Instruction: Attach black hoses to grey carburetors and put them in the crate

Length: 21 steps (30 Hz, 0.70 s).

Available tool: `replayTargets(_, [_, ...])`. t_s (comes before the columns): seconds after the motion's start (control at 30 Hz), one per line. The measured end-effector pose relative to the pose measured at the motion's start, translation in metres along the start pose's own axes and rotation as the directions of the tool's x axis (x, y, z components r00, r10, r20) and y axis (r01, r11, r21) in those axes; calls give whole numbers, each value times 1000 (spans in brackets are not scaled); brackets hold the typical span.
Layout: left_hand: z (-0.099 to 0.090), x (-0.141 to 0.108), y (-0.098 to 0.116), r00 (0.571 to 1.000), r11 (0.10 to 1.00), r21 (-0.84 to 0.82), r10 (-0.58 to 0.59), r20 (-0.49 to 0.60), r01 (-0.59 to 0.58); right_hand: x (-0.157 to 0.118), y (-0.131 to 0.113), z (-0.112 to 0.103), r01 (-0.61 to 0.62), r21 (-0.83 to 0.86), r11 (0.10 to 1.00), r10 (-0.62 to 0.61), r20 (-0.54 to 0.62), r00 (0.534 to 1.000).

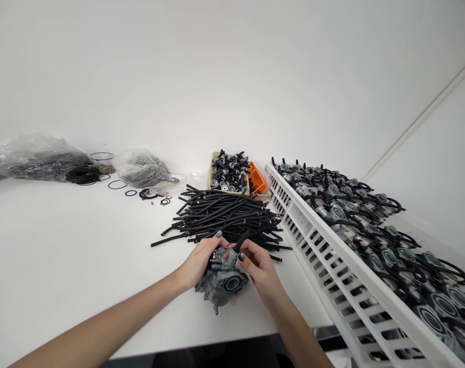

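A grey metal carburetor (221,283) is held above the white table near its front edge, its round opening turned toward me. My left hand (199,259) grips its left side, fingers wrapped round the top. My right hand (258,261) is closed at the upper right of the carburetor, thumb and fingers at the base of a short black rubber piece (241,241) that sticks up from it. Just behind both hands lies a loose pile of black hoses (224,214), some with small metal clips.
A white slotted crate (324,232) full of carburetors stands at the right. Behind the hoses, a cream tray (210,176) holds black and silver parts beside an orange bin (257,179). Plastic bags (40,156) of parts and black rings (131,193) lie at the back left.
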<state>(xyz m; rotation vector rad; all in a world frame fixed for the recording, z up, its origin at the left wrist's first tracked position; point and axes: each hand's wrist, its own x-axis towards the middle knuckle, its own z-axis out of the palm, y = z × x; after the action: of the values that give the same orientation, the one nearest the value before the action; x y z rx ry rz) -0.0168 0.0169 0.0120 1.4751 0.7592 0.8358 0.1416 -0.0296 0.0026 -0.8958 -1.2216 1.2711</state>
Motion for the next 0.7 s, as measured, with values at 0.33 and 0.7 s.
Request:
replayTargets(0.33, [0,-2,2,998,999,-4,52,28,-52,0,-1,3,6,-5,1000,-6,-32,999])
replayTargets(0.7, [2,-5,7,999,1000,22,23,-26,-23,1,-5,7,34,-145,989,-42,-57,997])
